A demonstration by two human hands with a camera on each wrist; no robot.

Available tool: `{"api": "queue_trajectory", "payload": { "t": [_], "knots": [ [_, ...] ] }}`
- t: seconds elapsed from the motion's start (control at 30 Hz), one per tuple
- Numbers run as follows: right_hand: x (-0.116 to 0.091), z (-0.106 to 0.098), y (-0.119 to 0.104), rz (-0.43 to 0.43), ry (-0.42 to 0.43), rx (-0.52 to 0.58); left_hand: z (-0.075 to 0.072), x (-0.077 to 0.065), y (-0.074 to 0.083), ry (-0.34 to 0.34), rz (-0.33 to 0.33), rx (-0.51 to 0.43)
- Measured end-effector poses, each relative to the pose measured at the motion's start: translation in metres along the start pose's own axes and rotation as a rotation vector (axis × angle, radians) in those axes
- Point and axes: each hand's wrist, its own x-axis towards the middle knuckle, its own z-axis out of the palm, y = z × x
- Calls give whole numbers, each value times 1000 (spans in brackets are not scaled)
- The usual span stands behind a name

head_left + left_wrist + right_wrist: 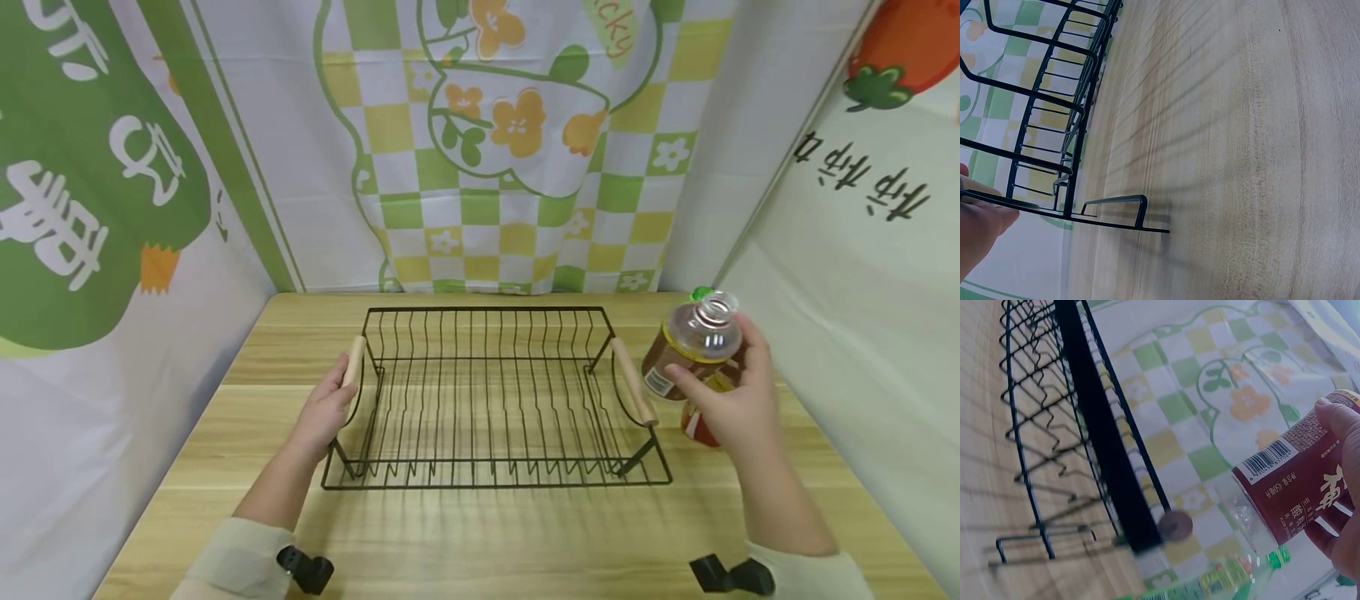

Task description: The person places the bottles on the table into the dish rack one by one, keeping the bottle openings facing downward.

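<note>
While the left hand (324, 412) steadies the left handle (356, 360) of the wire rack (480, 461), its fingers curl round the pale wood; a firm, level hold there seems enough to stop the frame sliding, with no need to lift or tug. The rack stands on the wooden table (487, 550), between the two hands. At its far side, the right handle (634, 383) has no hand on it.

Just to the right of that handle, the right hand (731, 408) grips the dark-labelled bottle (701, 343), thumb across the near face and fingers bent round the other side. The bottle is held up off the table, leaning to the right, and its mouth shows no cap. A light, even squeeze should suit it, since thin plastic would probably dent; any move is best made slowly, with its base clear of the right handle and of the green-capped bottle (1216, 581) beside it. The red and yellow patch below may belong to that second bottle; I cannot tell.

Counted from left to right: one rack with two wooden handles, and two bottles, one in the hand and one standing. Two hands are at work, each with one black wrist device (305, 569) near it.
</note>
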Motion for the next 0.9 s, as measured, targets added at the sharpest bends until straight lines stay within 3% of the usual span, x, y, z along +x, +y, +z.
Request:
{"api": "queue_trajectory", "payload": {
  "t": [0.3,0.53,0.7,0.9],
  "knots": [
    [10,44,-29,-132,-198,12,2,0,-1,-2,9,-38],
    [12,80,-40,-138,-370,-58,6,2,-2,-10,9,-32],
    [13,100,-45,-174,-427,-151,7,4,-2,-1,19,-45],
    [12,123,-48,-215,-504,-130,8,7,-1,-9,19,-33]
  ]
}}
